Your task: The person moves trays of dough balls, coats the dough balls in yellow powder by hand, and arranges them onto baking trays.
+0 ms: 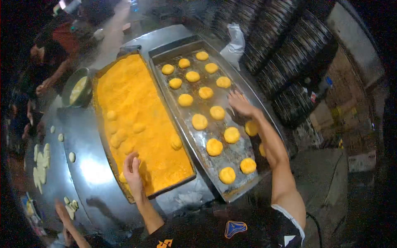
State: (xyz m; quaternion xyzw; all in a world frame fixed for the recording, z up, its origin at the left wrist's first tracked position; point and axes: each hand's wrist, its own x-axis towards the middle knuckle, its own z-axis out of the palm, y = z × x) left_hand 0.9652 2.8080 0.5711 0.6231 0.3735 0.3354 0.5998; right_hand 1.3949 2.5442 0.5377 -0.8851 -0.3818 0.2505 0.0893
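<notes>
My left hand (133, 175) is over the near left part of a tray of orange-yellow crumbs (161, 165). Its fingers are loosely bent, with nothing visible in them, close to a coated dough piece (123, 177) at the tray's edge. Several rounded lumps (118, 138) lie in the crumbs. To the right, my right hand (241, 103) reaches palm down over a metal baking tray (198, 142), fingers stretched out. Whether a dough piece lies under that palm is hidden. Round yellow dough pieces (217, 112) stand in rows on this tray, some partly behind my right forearm.
Pale dough pieces (41, 165) lie on the metal table (89, 140) at left. A bowl (77, 89) with pale contents stands beyond them. Other people's hands (63, 213) are along the left side. Dark stacked racks or trays (285, 53) and a silvery bag (234, 43) are at upper right.
</notes>
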